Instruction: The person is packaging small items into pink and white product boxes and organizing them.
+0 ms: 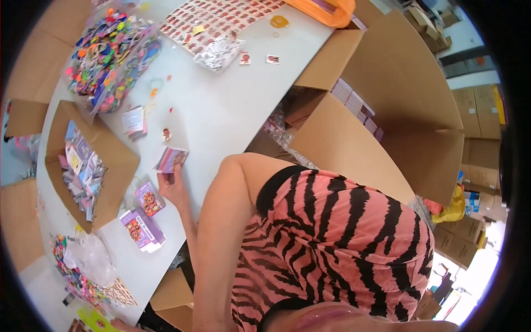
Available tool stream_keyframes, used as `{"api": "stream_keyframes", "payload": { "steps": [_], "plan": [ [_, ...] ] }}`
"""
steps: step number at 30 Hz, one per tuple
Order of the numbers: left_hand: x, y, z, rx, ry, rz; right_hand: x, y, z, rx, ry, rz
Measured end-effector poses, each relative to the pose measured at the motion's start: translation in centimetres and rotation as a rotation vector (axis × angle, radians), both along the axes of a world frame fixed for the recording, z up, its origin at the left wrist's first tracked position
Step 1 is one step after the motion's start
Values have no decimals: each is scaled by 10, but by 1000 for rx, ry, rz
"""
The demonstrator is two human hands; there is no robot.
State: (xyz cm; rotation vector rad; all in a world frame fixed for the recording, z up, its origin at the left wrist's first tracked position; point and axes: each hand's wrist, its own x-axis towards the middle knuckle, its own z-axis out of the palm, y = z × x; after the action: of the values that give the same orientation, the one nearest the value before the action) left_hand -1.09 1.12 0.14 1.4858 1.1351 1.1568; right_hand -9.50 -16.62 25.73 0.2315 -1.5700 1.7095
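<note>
- Evidently, a small lilac-and-pink printed carton (171, 160) is the thing in hand; the left hand (173, 187) has its fingers closed around the near end, thumb and fingers only slightly apart.
- It is held tilted over the counter (221, 105), its printed face partly covered by the fingers; whether it touches the counter I cannot tell.
- Right hand out of view, so I cannot tell how its fingers stand.
- Just below the fingers lie two purple cartons with colourful pictures, a smaller one (149, 199) and a larger one (142, 229).
- Left of the fingers, an open brown cardboard box (119, 152) holds a heap of pale lilac cartons (83, 160); its corner leaves a narrow lane.
- Just above them sit a small figure sticker (166, 134) and a stack of pale cards (134, 120).
- Bare pale counter opens up to the right of the fingers, as far as its slanting edge.
- Farther up stand a clear bag of multicoloured pieces (110, 61) and a sheet of repeated red figures (215, 22).
- Well right, beyond the pink zebra-striped clothing (354, 221), a large open carton (398, 83) and stacked brown boxes (478, 119) fill the room.
</note>
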Motion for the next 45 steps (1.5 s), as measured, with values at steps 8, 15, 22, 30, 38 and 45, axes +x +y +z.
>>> {"api": "stream_keyframes", "payload": {
  "steps": [8, 15, 22, 30, 38, 45],
  "plan": [
    [0, -6, -3, -50, -73, 24, 7, -5, -10, 51, -38, 123],
    [-6, -3, -8, 22, 72, 57, 26, 22, -13, 59, -38, 247],
    [5, 1, -8, 88, 161, 10, 132, 69, -7, 47, 60, 595],
    [-1, -7, -1, 82, 183, 72, 175, 120, -93, -168, -407, 405],
    [6, -8, -5, 123, 236, 90, 192, 90, -189, -1042, -405, 572],
    [2, -12, 2, 117, 263, 109, 249, 58, -245, -1598, -374, 450]
  ]
}}
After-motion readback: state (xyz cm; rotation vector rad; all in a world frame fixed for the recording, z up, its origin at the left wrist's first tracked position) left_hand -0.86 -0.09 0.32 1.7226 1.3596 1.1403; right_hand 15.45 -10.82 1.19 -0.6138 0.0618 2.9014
